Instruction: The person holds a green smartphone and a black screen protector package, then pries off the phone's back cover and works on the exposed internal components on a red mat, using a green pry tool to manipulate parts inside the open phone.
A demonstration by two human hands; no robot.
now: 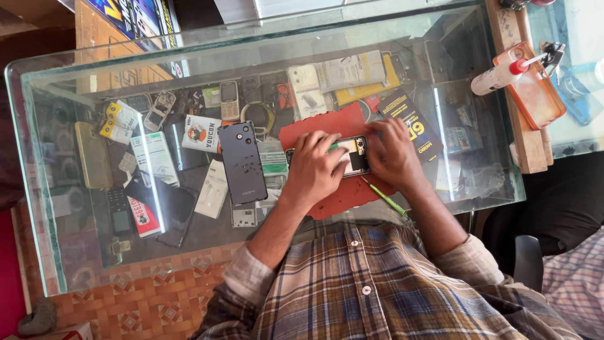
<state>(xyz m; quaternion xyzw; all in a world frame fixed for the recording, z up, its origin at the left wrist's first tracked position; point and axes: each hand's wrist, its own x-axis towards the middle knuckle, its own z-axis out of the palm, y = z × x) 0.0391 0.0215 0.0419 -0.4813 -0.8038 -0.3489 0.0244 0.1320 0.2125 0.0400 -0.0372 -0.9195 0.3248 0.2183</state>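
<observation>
Glass forms the top of the bench (75,69) we lean over, a display case with old phones, boxes and packets lying under the pane. Our left hand (316,169) lies curled, fingers bent down onto the left end of an opened phone (356,155); our right hand (393,153) covers its right end, fingers folded over the edge. Both hands press and grip the phone between them, and we cannot tell whether either also holds a small tool. The phone lies flat on a red mat (327,129) near the middle of the bench, its long axis running left to right across our view, inner parts facing up. A green-handled tool (385,198) lies slantwise on the mat just beside our right wrist. Left of the mat, close to our left hand, a dark phone back cover (242,162) lies lengthwise toward us. Bare glass stretches to the far left. At the right end a white bottle with a red cap (500,76) rests on an orange tray (535,88), well apart from the hands. The near edge of the bench meets our checked shirt (377,289).
</observation>
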